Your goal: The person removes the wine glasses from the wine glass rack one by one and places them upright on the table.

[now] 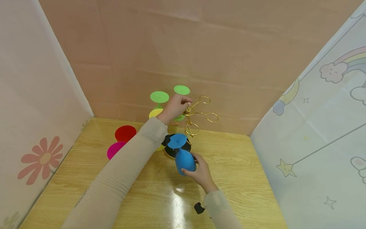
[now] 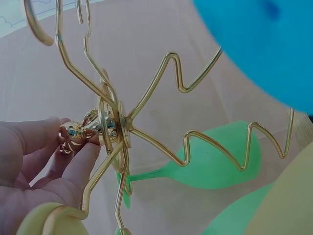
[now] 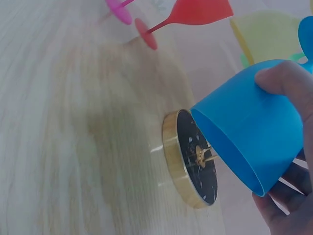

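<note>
A gold wire goblet rack point(image 2: 123, 128) rises from a round black base with a gold rim point(image 3: 171, 152). My left hand point(image 1: 176, 106) pinches the shiny gold finial point(image 2: 73, 130) at its top between thumb and fingers. In my right hand point(image 1: 202, 173) is a blue plastic goblet point(image 1: 184, 160), gripped round the bowl. It is upside down and tilted, its foot point(image 1: 177, 141) up beside the rack's wires and its mouth toward the table. Light green goblets point(image 1: 159, 96) hang foot up on the rack's left and back, with a yellow one point(image 1: 155, 112) near my left wrist.
A red goblet point(image 1: 125, 133) and a magenta goblet point(image 1: 115, 149) stand upright on the wooden table point(image 1: 228, 178), left of the rack; my left sleeve partly covers the magenta one. Bare wire loops point(image 1: 218, 117) stick out at the rack's right. A tan backdrop point(image 1: 228, 63) rises close behind.
</note>
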A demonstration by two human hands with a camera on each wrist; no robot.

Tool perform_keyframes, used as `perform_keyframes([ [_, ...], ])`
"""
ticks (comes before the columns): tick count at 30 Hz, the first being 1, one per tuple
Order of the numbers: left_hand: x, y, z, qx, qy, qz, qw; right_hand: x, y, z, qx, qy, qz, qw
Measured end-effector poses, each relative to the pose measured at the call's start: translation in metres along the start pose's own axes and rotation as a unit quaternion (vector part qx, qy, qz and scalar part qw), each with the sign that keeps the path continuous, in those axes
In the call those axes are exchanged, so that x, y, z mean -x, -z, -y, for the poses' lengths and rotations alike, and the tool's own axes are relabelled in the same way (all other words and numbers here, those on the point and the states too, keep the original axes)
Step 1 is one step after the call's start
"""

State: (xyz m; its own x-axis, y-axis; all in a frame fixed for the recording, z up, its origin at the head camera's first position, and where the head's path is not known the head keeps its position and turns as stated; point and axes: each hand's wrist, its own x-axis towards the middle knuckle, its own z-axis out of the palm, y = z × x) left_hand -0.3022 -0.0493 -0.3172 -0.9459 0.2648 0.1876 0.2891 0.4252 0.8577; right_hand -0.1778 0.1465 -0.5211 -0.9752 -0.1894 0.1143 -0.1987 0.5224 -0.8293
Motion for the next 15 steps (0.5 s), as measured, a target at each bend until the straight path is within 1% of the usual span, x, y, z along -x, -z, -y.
perform_keyframes([
  [3,0.001,0.0,-0.001,0.0,0.001,0.0,1.0,0.003,0.002,-0.004,0.021,0.014,0.006,1.0],
  [9,0.002,0.001,-0.001,-0.001,0.0,-0.003,1.0,0.009,0.005,-0.011,0.052,0.023,0.016,0.998],
  [15,0.001,0.0,-0.001,-0.01,-0.004,-0.003,0.9999,0.011,0.007,-0.014,0.091,0.049,0.024,0.994],
])
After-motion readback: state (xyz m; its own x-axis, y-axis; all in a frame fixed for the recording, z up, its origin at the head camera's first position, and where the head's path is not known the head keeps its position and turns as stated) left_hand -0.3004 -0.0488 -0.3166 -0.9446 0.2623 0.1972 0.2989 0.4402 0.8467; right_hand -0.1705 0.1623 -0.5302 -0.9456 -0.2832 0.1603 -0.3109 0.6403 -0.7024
